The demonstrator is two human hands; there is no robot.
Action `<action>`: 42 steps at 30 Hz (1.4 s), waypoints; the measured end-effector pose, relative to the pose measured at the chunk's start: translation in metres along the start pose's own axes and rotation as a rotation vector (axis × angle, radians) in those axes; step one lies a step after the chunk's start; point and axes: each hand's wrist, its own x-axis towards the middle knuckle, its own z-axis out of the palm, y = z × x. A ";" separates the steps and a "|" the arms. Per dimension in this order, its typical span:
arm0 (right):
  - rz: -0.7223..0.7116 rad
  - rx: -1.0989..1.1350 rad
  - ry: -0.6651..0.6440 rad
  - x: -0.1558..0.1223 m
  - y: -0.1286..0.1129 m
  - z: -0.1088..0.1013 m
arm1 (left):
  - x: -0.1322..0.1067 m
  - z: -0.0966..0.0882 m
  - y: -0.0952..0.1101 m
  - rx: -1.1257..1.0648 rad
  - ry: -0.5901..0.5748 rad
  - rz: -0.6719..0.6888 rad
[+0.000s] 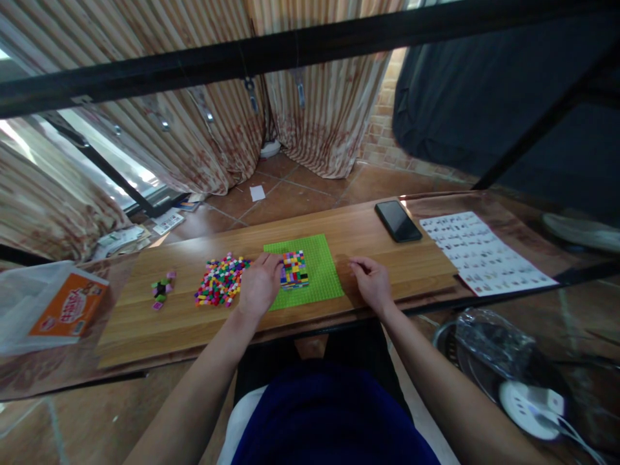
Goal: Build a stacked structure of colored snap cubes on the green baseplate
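A green baseplate (320,265) lies on a wooden board (194,316), with a block of many-coloured small bricks (295,268) built on its left half. My left hand (259,284) rests over the plate's left edge, fingers curled beside the brick block; whether it holds a brick is hidden. My right hand (372,281) lies on the board just right of the plate, fingers bent and pinched loosely, with nothing visible in them. A heap of loose coloured bricks (221,279) sits left of my left hand.
A few stray bricks (162,290) lie farther left. A black phone (398,220) and a printed sheet (484,253) are at the right. A plastic bag with an orange label (53,307) is at the far left. A black bar (290,51) crosses overhead.
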 end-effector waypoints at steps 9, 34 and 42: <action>-0.014 -0.058 0.000 0.002 0.002 -0.003 | -0.012 0.007 -0.001 -0.092 0.112 -0.033; -0.209 -0.272 -0.013 -0.005 -0.001 0.000 | -0.026 0.007 0.000 0.247 0.010 0.116; -0.228 -0.296 -0.025 -0.005 0.004 0.002 | -0.027 0.010 0.000 0.308 -0.006 0.160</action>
